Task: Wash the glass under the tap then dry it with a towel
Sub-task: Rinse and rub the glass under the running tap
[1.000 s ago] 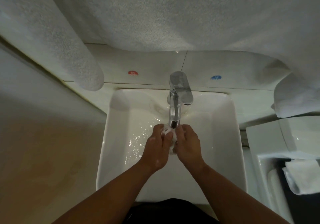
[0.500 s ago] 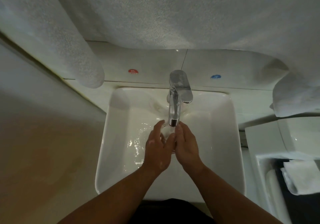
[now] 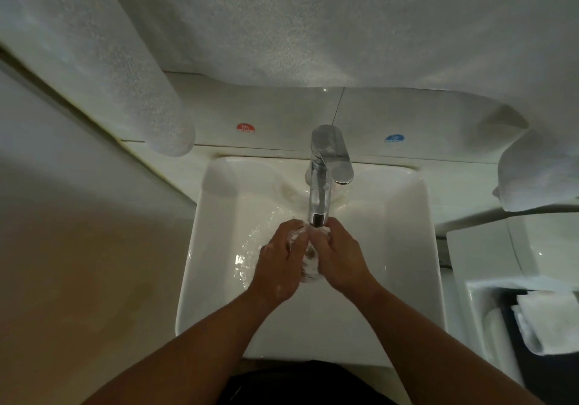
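A clear glass (image 3: 308, 255) is held between both hands right under the spout of the chrome tap (image 3: 321, 194), over the white basin (image 3: 404, 248). My left hand (image 3: 280, 263) wraps its left side and my right hand (image 3: 340, 257) its right side, fingertips near the rim. Water runs from the spout and ripples across the basin's left half. Most of the glass is hidden by my fingers. A folded white towel (image 3: 546, 321) lies at the lower right.
A big white towel (image 3: 313, 28) hangs overhead across the top, with a rolled end (image 3: 169, 135) at the left and a fold (image 3: 539, 179) at the right. Red (image 3: 245, 127) and blue (image 3: 394, 138) stickers mark the tiles. A white toilet tank (image 3: 501, 257) stands right of the basin.
Both hands stay on the glass under the tap; my left fingers have shifted around its rim and the glass has turned a little between them.
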The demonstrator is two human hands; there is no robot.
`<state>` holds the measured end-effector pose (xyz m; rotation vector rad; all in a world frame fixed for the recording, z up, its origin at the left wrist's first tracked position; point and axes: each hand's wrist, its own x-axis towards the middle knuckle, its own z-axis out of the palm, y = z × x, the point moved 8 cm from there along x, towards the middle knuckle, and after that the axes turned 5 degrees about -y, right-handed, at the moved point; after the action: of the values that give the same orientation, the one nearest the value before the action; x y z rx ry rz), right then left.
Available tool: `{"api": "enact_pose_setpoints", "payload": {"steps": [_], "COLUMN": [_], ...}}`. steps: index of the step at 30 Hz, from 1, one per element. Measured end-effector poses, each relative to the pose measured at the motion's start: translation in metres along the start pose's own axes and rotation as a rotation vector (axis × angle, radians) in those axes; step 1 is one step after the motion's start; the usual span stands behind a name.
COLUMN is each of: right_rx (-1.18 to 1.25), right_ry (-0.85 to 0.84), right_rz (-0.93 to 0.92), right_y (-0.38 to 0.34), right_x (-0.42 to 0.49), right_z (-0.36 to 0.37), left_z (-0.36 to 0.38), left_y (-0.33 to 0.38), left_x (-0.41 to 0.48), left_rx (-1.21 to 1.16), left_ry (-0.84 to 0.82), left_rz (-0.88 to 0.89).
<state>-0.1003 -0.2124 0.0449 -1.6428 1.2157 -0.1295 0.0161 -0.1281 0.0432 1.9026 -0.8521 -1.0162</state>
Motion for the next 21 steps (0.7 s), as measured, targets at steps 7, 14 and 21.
{"api": "enact_pose_setpoints", "payload": {"steps": [7, 14, 21], "right_rx": [0.427, 0.414, 0.396], "right_ry": [0.173, -0.079, 0.112], "right_rz": [0.246, 0.125, 0.226], "right_y": [0.022, 0.027, 0.018], "right_x": [0.001, -0.002, -0.001], "right_z": [0.009, 0.014, -0.005], "left_z": [0.015, 0.001, 0.022], "left_y": [0.0, -0.004, -0.009], "left_x": [-0.018, 0.003, -0.007], "left_rx": [-0.018, 0.11, -0.048], "left_ry": [0.097, -0.078, -0.182], "left_rz": [-0.103, 0.048, -0.099]}}
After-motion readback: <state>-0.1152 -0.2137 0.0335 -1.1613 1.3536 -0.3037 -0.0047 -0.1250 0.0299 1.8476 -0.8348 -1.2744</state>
